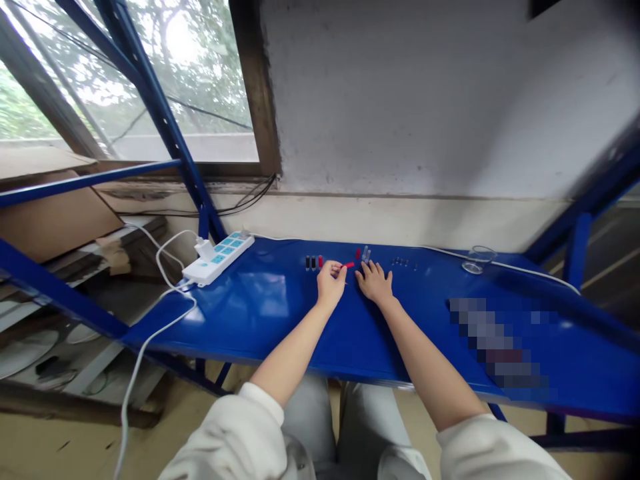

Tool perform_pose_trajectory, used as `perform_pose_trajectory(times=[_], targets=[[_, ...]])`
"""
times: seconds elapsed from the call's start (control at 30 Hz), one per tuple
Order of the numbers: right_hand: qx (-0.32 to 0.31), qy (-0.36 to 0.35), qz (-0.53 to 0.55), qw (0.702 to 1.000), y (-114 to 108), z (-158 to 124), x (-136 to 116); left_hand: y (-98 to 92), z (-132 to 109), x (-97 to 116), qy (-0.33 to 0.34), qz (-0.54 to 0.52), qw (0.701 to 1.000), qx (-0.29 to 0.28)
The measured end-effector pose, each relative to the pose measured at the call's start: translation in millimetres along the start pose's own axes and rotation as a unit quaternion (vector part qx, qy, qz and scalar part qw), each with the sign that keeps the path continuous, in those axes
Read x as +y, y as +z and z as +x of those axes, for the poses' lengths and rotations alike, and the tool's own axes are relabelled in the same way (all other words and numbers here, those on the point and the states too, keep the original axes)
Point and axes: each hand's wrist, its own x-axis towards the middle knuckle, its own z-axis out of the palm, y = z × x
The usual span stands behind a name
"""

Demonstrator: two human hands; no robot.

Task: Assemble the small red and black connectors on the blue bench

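- While most of the tabletop (270,327) is glossy blue, the small red cylinder (349,265) really pops: short, stubby, bright red, lying roughly sideways and poking out to the right of the left hand (331,283).
- It's up at the left fingertips, near the back half of the tabletop. Too small for me to make out any finer detail, tbh.
- Left hand's grip is clamped on that cylinder, thumb and fingers pinched together around it, with the other fingers curled in.
- Left forearm comes up from the lower left, angled inward, white sleeve (240,433) pushed back toward the elbow.
- Right hand (375,283) is palm down, fingers fanned apart and pointing at the wall, so that grip is spread. Fingertips are right by some upright clear tubes (367,253); can't tell if they're touching.
- Right forearm slants in from the lower right, so the two hands sit side by side with a small gap.
- Just beyond the left hand: two black cylinders (311,263) and an upright red one (321,261) in a neat row.
- Another red piece (358,253) stands just left of the clear tubes.
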Motion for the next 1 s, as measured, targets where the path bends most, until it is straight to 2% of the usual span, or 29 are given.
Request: perform_pose_trajectory(times=[0.2,0.37,0.53,0.67,0.77,0.87,1.0], targets=[[0.0,0.0,0.003,1.0,-0.2,2.5,0.2,-1.5,-0.6,5.2,-0.017,-0.022,1.0,0.005],[0.015,-0.029,0.009,0.999,-3.4,-8.3,-1.0,-2.3,-0.8,6.9,-0.023,-0.029,0.999,0.01],[0.07,-0.084,0.07,0.992,-11.1,-17.9,-0.6,-3.3,-0.2,7.5,-0.021,-0.027,0.999,0.025],[0.187,-0.116,0.179,0.959,-19.8,-18.8,-3.2,-5.1,0.0,9.3,-0.012,-0.016,0.999,0.033],[0.241,-0.096,0.273,0.926,-25.0,-20.0,-6.8,-6.6,0.2,10.0,-0.007,0.004,0.999,0.039],[0.232,-0.059,0.352,0.905,-27.8,-21.4,-8.9,-7.2,0.4,9.6,-0.007,0.01,0.999,0.041],[0.192,-0.057,0.401,0.894,-27.8,-20.3,-8.3,-6.4,0.7,8.9,-0.011,-0.003,0.999,0.037]])
